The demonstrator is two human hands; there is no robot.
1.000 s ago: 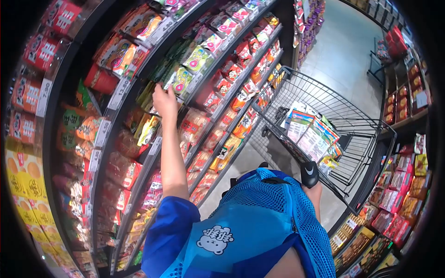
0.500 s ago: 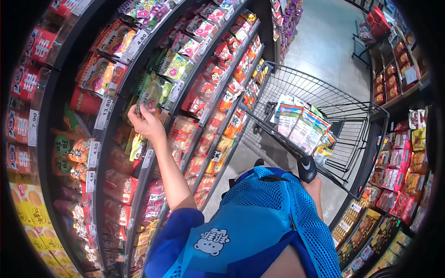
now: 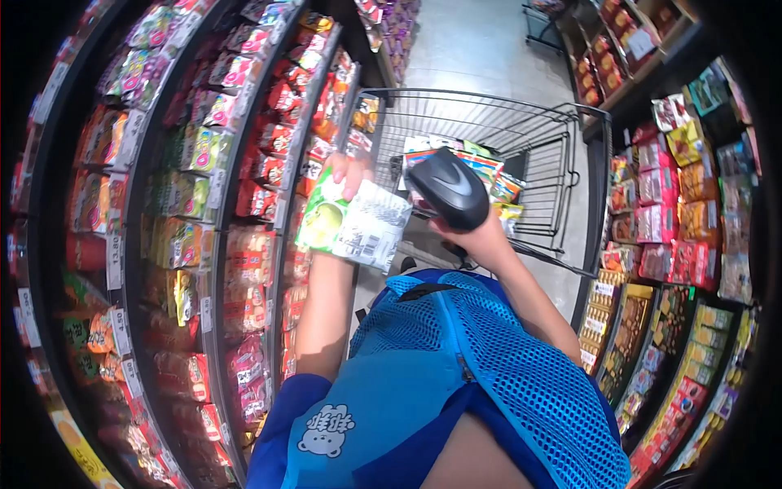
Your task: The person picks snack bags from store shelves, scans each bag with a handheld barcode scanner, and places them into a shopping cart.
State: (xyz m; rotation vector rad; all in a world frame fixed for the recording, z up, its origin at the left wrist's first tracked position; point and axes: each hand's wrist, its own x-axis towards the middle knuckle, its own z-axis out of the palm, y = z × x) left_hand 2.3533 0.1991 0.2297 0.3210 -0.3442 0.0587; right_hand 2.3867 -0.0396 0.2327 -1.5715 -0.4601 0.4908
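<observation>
My left hand [image 3: 350, 175] grips the upper edge of a green and white snack packet [image 3: 352, 218], whose barcode side faces up at the right. My right hand [image 3: 481, 236] is closed round the handle of a black handheld scanner [image 3: 448, 187], raised just right of the packet, with a small gap between them. Beyond the scanner, several colourful packets [image 3: 481, 167] lie inside a black wire shopping cart [image 3: 538, 196]; the scanner hides some of them. A blue mesh vest [image 3: 407, 350] with a bear print covers my front.
Shelves of bagged snacks [image 3: 183, 171] with price tags rise along the left. More shelves with packets [image 3: 656, 196] stand on the right. Grey floor [image 3: 472, 41] runs ahead past the cart, with wooden display racks [image 3: 627, 41] at the upper right.
My left hand has drawn the green packet away from the left shelf to in front of me. My right hand has lifted the scanner up beside it. The view has turned right.
</observation>
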